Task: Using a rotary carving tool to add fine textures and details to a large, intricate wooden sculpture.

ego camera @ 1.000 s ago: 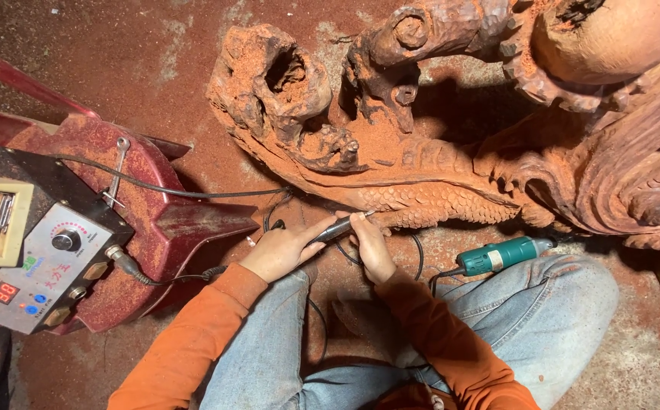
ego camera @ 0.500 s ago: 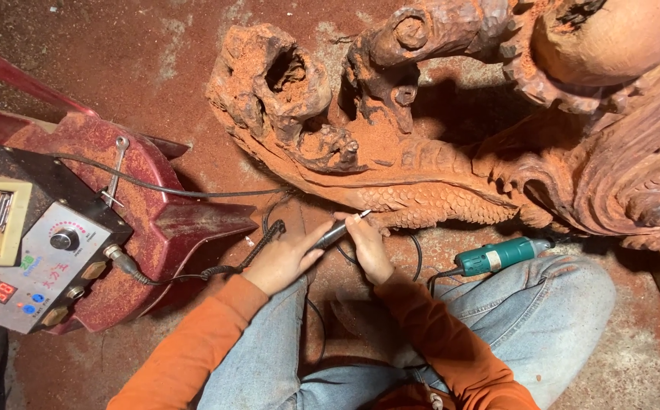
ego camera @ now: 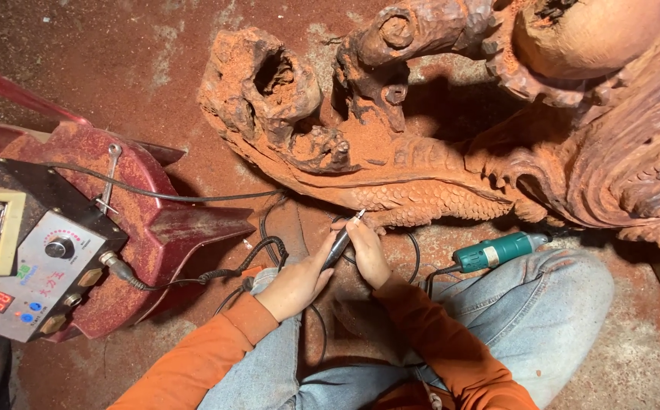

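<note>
Red dust coats the floor around the large carved root sculpture (ego camera: 436,182). Both hands, left hand (ego camera: 296,285) and right hand (ego camera: 368,254), grip the slim rotary handpiece (ego camera: 339,244) (light, rigid, best held pencil-style near its tip) just near the scaled carving.

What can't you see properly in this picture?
- Head view: the tip of the carving tool is too small to tell whether it touches the wood carving.
- The left hand and right hand cover the middle of the tool.
- The carving runs off the top and right edges.
- The control box is cut by the left edge.
- The teal power tool is partly hidden behind the knee.
</note>
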